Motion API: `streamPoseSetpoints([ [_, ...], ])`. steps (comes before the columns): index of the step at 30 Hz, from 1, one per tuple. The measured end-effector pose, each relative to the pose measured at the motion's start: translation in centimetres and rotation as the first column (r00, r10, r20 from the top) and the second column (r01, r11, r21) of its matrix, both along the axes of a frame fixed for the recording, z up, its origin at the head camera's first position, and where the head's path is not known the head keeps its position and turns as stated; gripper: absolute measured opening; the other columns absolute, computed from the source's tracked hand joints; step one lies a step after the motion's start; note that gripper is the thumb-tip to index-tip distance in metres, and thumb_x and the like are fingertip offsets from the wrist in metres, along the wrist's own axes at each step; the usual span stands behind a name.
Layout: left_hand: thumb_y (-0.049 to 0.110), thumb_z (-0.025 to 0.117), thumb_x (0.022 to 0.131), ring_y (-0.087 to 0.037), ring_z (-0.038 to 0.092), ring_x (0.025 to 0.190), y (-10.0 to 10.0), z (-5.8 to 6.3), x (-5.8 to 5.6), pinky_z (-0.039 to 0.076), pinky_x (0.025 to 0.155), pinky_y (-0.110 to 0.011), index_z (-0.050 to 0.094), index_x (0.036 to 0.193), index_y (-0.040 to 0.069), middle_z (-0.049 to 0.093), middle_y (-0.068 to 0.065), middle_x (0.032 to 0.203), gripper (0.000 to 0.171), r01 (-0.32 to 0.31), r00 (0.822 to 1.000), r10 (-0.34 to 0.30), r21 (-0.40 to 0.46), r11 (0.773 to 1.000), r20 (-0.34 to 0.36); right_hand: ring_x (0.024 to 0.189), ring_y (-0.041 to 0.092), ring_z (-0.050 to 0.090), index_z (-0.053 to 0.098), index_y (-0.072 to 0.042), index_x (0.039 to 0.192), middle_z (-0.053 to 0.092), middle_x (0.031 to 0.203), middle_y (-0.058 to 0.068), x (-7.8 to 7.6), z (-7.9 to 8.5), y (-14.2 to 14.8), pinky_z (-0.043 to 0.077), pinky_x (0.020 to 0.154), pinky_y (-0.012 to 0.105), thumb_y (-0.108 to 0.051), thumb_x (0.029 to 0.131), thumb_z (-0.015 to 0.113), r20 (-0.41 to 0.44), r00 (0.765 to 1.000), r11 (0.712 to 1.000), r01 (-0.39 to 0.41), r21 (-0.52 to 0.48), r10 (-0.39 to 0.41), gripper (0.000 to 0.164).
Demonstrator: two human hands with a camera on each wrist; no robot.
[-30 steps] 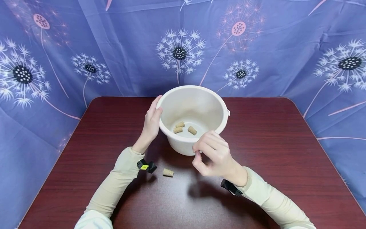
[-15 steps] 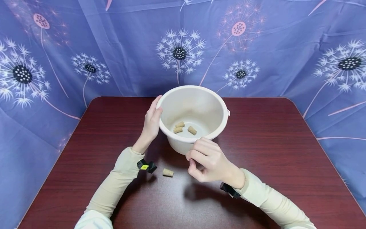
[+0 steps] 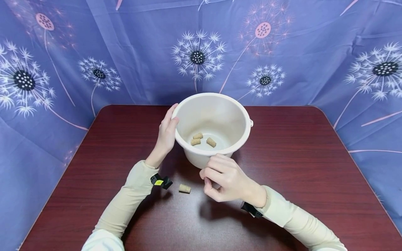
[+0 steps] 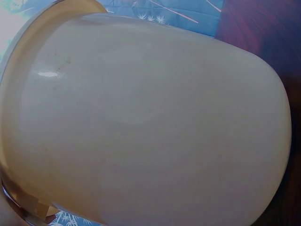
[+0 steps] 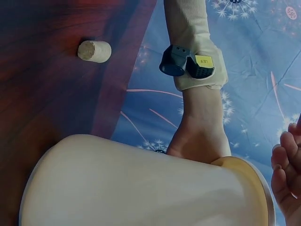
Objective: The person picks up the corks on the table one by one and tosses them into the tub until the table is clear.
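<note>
A white plastic bucket [image 3: 216,111], tilted slightly toward me, stands on the table. Three corks lie on its floor, one of them a cork [image 3: 211,142] to the right of the other two. My left hand [image 3: 166,132] grips the bucket's left side, thumb over the rim and fingers on the outside. In front of the bucket, my right hand [image 3: 227,177] hovers with curled fingers and the thumb near the index finger; nothing shows between them. Another cork [image 3: 184,188] lies on the table, left of the right hand; the right wrist view also has this cork [image 5: 95,51].
The dark red wooden table [image 3: 298,150] carries everything. A blue cloth [image 3: 141,45] with dandelion prints hangs around its back and sides. A small lug [image 3: 251,123] sticks out from the bucket's right side. Black cameras are strapped to both wrists.
My right hand has drifted from the bucket's front rim down and left, closer to the cork on the table. The left hand, bucket and corks stay put.
</note>
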State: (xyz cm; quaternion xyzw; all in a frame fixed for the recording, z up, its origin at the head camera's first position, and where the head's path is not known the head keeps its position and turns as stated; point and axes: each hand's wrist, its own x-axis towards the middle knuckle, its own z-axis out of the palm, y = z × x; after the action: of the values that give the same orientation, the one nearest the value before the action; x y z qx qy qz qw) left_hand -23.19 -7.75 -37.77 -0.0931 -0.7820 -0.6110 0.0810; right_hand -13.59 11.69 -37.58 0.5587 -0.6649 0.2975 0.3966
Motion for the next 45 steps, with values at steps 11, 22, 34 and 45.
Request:
streamPoseSetpoints([
  [11, 0.015, 0.037, 0.099, -0.028, 0.050, 0.127, 0.0, 0.1, -0.1, 0.042, 0.105, -0.045, 0.038, 0.149, 0.011, 0.046, -0.012, 0.148, 0.050, -0.001, 1.000, 0.001, -0.001, 1.000, 0.004, 0.060, 0.010, 0.045, 0.062, -0.009, 0.073, 0.055, 0.070, -0.004, 0.0, -0.4, 0.0, 0.039, 0.060, 0.022, -0.004, 0.078, 0.046, -0.007, 1.000, 0.999, 0.001, 0.045, 0.000, 0.018],
  [22, 0.015, 0.037, 0.099, -0.028, 0.051, 0.127, 0.0, -0.1, -0.1, 0.042, 0.104, -0.046, 0.037, 0.149, 0.011, 0.046, -0.012, 0.148, 0.050, 0.000, 1.000, 0.000, 0.007, 1.000, 0.009, 0.063, 0.009, 0.049, 0.064, -0.009, 0.078, 0.057, 0.071, -0.004, 0.2, -0.8, -0.3, 0.042, 0.061, 0.021, -0.004, 0.078, 0.046, -0.008, 0.999, 0.996, -0.040, 0.078, 0.040, 0.018],
  [34, 0.015, 0.037, 0.099, -0.029, 0.051, 0.126, 0.1, 0.1, 0.1, 0.042, 0.104, -0.046, 0.038, 0.148, 0.010, 0.047, -0.012, 0.147, 0.050, -0.006, 1.000, 0.006, 0.002, 1.000, -0.001, 0.073, 0.010, 0.057, 0.067, -0.009, 0.088, 0.064, 0.082, -0.005, 0.6, -1.5, -0.4, 0.047, 0.069, 0.023, -0.006, 0.084, 0.048, 0.058, 0.998, 0.978, -0.048, 0.203, 0.037, 0.020],
  [45, 0.016, 0.037, 0.099, -0.028, 0.051, 0.125, 0.0, 0.0, 0.0, 0.042, 0.103, -0.045, 0.038, 0.149, 0.011, 0.046, -0.011, 0.148, 0.050, -0.006, 1.000, 0.006, -0.005, 1.000, 0.005, 0.081, 0.007, 0.057, 0.067, -0.013, 0.091, 0.063, 0.085, -0.009, 0.8, -2.1, -0.4, 0.045, 0.076, 0.021, -0.011, 0.082, 0.061, 0.134, 0.989, 0.916, 0.008, 0.400, -0.067, 0.010],
])
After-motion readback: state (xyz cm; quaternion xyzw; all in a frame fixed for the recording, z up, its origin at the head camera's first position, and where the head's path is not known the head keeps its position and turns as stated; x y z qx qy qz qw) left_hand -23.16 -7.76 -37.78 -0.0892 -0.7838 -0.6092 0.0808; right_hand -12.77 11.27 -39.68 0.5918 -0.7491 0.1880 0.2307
